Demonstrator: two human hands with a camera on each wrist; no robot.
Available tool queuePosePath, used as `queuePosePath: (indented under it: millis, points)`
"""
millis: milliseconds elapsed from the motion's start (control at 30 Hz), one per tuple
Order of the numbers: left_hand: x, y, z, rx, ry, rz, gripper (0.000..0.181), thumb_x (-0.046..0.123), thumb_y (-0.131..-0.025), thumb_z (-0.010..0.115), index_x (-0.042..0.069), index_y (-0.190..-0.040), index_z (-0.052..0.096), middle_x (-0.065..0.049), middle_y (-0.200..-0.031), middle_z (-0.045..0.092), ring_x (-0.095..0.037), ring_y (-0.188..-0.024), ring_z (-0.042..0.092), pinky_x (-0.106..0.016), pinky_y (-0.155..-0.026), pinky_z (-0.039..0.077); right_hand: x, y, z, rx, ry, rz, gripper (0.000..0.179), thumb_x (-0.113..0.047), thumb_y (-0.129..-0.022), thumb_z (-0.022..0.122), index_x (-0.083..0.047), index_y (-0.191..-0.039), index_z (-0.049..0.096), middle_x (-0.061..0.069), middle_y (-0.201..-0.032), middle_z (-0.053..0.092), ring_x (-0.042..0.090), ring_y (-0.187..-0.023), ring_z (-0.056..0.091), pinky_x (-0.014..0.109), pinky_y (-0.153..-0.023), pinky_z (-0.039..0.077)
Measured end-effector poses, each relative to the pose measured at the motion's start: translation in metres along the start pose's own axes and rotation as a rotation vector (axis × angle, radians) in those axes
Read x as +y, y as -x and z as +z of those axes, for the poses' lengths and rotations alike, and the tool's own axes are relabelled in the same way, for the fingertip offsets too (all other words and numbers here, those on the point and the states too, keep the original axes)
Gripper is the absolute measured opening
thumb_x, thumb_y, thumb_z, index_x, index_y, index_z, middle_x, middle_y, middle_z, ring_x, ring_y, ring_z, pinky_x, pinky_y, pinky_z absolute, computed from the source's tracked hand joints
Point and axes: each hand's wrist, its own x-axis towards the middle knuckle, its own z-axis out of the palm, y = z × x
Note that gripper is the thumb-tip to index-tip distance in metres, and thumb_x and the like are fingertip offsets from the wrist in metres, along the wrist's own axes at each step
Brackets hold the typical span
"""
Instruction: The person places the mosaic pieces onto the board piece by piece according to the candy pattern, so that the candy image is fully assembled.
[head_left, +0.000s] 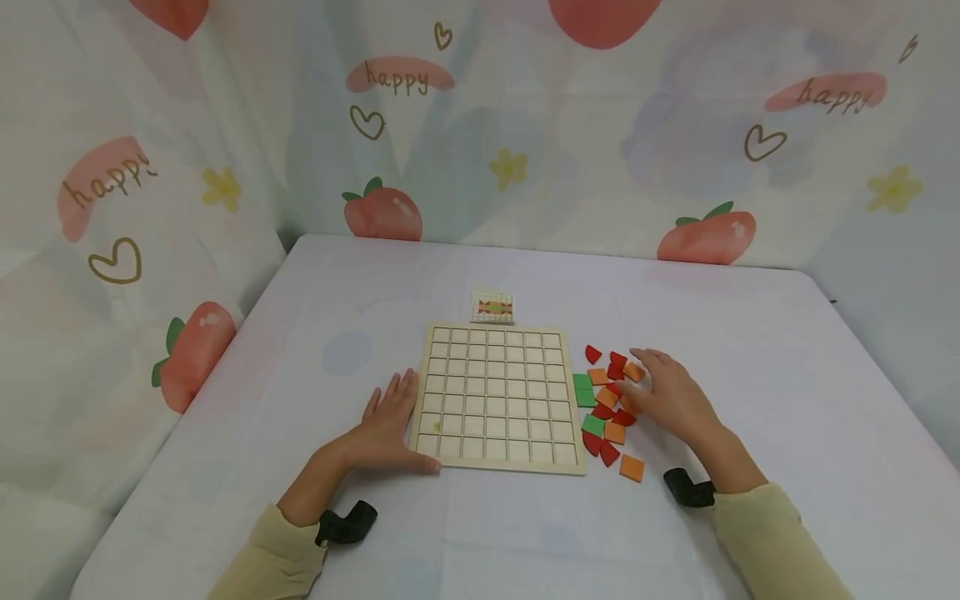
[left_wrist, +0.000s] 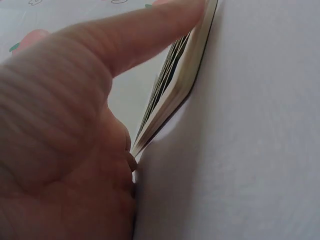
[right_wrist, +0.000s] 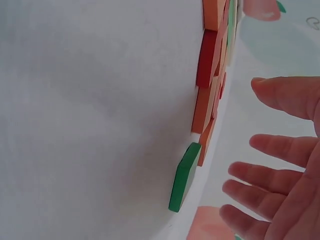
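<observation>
A square wooden grid board [head_left: 497, 388] lies flat on the table. My left hand [head_left: 381, 435] rests against its left side, fingers spread and thumb at the front left corner; in the left wrist view the thumb [left_wrist: 145, 35] lies along the board's edge [left_wrist: 187, 80]. To the right of the board is a loose cluster of flat pieces: orange squares [head_left: 632, 468], green squares [head_left: 593, 425] and red quarter-rounds [head_left: 609, 453]. Over the cluster's right side is my right hand [head_left: 672, 398], fingers apart. In the right wrist view it holds nothing, near a green piece [right_wrist: 184, 179].
Behind the board stands a small pattern card [head_left: 494, 307] with a red, green and orange design on a grid. A white cloth covers the table [head_left: 510, 533]. Printed curtains [head_left: 540, 150] hang at the back and on the left.
</observation>
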Motion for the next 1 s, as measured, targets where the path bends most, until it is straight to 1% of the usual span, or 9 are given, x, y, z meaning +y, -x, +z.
queuePosePath:
  millis: [167,367,533,600,700,900,1000]
  points:
    - [0.001,-0.001,0.001,-0.003,-0.021,0.010,0.133,0.063,-0.060,0.073,-0.003,-0.144,-0.005,-0.016,-0.151,-0.007,-0.027,-0.137,-0.012,-0.049,-0.105,-0.007,0.004,-0.004,-0.004,-0.039,-0.016,0.013,0.059,-0.022,-0.088,0.061,0.008,-0.133,0.038,0.031,-0.130,0.039,0.047,-0.118,0.035,0.059,-0.089,0.036]
    - [0.002,0.000,0.001,-0.012,-0.038,0.010,0.132,0.062,-0.060,0.074,-0.004,-0.144,-0.004,-0.016,-0.151,-0.008,-0.027,-0.136,-0.012,-0.050,-0.105,-0.007,0.006,-0.008,-0.007,-0.058,0.014,-0.020,0.056,-0.020,-0.087,0.063,0.010,-0.129,0.043,0.031,-0.125,0.045,0.045,-0.113,0.041,0.056,-0.087,0.040]
    - [0.002,0.000,0.001,-0.011,-0.048,0.006,0.132,0.062,-0.061,0.074,-0.004,-0.144,-0.004,-0.016,-0.151,-0.008,-0.027,-0.136,-0.013,-0.050,-0.105,-0.007,0.008,-0.013,-0.006,-0.055,0.049,-0.080,0.046,-0.016,-0.086,0.064,0.012,-0.120,0.051,0.026,-0.109,0.055,0.037,-0.095,0.050,0.052,-0.082,0.044]
    - [0.002,0.000,0.001,-0.012,-0.050,0.000,0.132,0.063,-0.061,0.074,-0.003,-0.144,-0.004,-0.016,-0.151,-0.008,-0.026,-0.136,-0.013,-0.049,-0.105,-0.008,0.009,-0.016,-0.006,-0.055,0.067,-0.106,0.041,-0.014,-0.086,0.064,0.012,-0.115,0.054,0.024,-0.103,0.057,0.034,-0.089,0.051,0.050,-0.080,0.046]
    - [0.001,-0.001,0.002,-0.009,-0.048,-0.003,0.132,0.063,-0.060,0.074,-0.003,-0.144,-0.003,-0.015,-0.151,-0.008,-0.026,-0.137,-0.013,-0.049,-0.105,-0.007,0.010,-0.020,-0.005,-0.057,0.084,-0.127,0.034,-0.010,-0.085,0.064,0.012,-0.110,0.057,0.023,-0.099,0.059,0.033,-0.086,0.052,0.049,-0.078,0.046]
    - [0.001,-0.002,0.001,-0.010,-0.057,-0.011,0.132,0.064,-0.059,0.074,-0.002,-0.145,-0.003,-0.014,-0.151,-0.008,-0.025,-0.137,-0.013,-0.049,-0.105,-0.007,0.011,-0.027,-0.005,-0.059,0.096,-0.129,0.025,-0.007,-0.085,0.063,0.010,-0.103,0.062,0.018,-0.091,0.062,0.030,-0.080,0.053,0.046,-0.075,0.048]
    - [0.002,-0.002,0.001,-0.015,-0.056,-0.011,0.132,0.063,-0.060,0.074,-0.002,-0.145,-0.003,-0.014,-0.151,-0.008,-0.025,-0.137,-0.013,-0.049,-0.105,-0.007,0.011,-0.030,-0.006,-0.068,0.097,-0.117,0.024,-0.008,-0.086,0.062,0.010,-0.102,0.063,0.017,-0.089,0.062,0.029,-0.078,0.053,0.045,-0.074,0.048]
